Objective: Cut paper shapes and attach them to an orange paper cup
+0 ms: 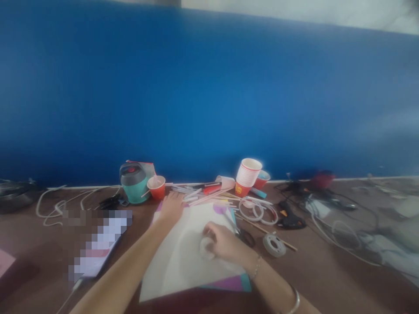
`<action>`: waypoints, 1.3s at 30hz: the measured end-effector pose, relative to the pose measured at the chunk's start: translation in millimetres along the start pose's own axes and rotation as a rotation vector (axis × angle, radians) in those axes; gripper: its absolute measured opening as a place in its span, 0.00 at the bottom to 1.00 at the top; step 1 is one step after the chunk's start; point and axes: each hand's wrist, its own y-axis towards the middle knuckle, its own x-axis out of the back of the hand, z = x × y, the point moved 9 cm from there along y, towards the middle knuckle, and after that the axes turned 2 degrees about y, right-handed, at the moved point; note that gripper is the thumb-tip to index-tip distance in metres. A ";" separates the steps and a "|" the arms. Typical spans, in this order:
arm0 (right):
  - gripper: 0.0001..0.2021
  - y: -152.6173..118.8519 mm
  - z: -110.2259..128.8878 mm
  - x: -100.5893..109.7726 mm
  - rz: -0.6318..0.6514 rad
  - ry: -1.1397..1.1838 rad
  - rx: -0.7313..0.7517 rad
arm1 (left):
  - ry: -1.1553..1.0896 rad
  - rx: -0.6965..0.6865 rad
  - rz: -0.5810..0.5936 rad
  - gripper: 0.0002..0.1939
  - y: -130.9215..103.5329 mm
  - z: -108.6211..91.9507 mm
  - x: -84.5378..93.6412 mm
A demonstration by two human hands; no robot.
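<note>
One broad blue wall point(209, 96) stands behind a brown table point(304, 266), and on that table, in front of the person, lies a large white paper point(173, 261) with purple and teal sheets point(225, 282) showing from under its near right corner. The left hand point(173, 205) rests on the paper's far left part, palm down and fingers spread, grasping nothing that shows. The right hand point(222, 242) bends over the middle right of the paper. Beyond the sheet stand a teal bottle point(135, 189) and a stack of paper cups point(248, 176); a glue gun point(291, 218) lies to the right, and a tape roll point(274, 245) nearer. Smallest is the white round thing point(206, 249) in the right hand's curled fingers, on the paper; blur hides what it is. The step in hand looks like placing or turning it there; the next move seems to call for a flat, steady sheet.
</note>
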 end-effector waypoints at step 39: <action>0.09 -3.4 50.5 103.8 -0.566 0.404 0.263 | -0.438 -0.215 -0.225 0.06 -40.0 -44.9 79.3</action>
